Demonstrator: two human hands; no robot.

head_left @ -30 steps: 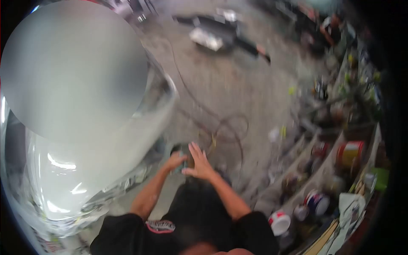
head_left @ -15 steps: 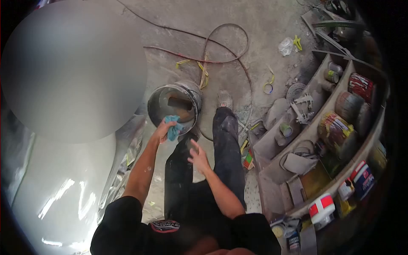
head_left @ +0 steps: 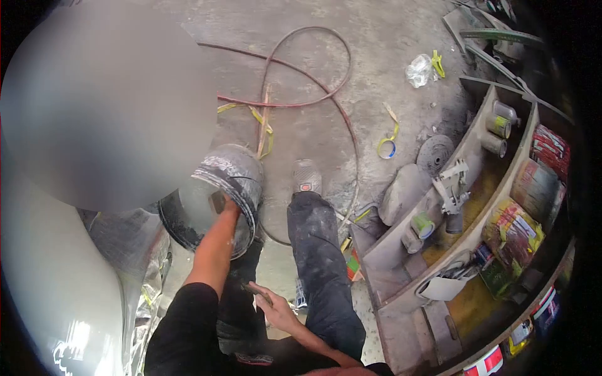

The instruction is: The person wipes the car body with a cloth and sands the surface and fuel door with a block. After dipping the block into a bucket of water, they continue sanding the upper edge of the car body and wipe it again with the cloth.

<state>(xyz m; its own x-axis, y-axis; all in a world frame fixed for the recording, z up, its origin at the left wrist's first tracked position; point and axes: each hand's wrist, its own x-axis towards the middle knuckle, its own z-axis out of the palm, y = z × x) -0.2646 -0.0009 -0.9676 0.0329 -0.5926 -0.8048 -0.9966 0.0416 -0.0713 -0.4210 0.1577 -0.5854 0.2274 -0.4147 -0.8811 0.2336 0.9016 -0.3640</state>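
Note:
My left hand (head_left: 231, 204) reaches down inside a dirty bucket (head_left: 241, 166), beside a brownish block (head_left: 217, 200). Its fingers are hidden, and no blue cloth shows. The bucket is tilted, with its mouth towards me and whitish residue on its rim. Lower down, in front of my dark trousers, my right hand (head_left: 276, 309) is closed around a thin, dark, flat object (head_left: 258, 292) that I cannot identify.
A hose (head_left: 356, 135) loops across the floor above the bucket. Tape (head_left: 387, 148) and crumpled plastic (head_left: 419, 71) lie right of it. Along the right stands a dusty shelf unit (head_left: 401, 294) with cans and discs. A glossy pale surface (head_left: 63, 276) fills the left side.
My left hand has gone from the bucket's rim with a blue cloth to deep inside it. The bucket now tips more. My right hand, earlier blurred with spread fingers, is lower and grips a dark object.

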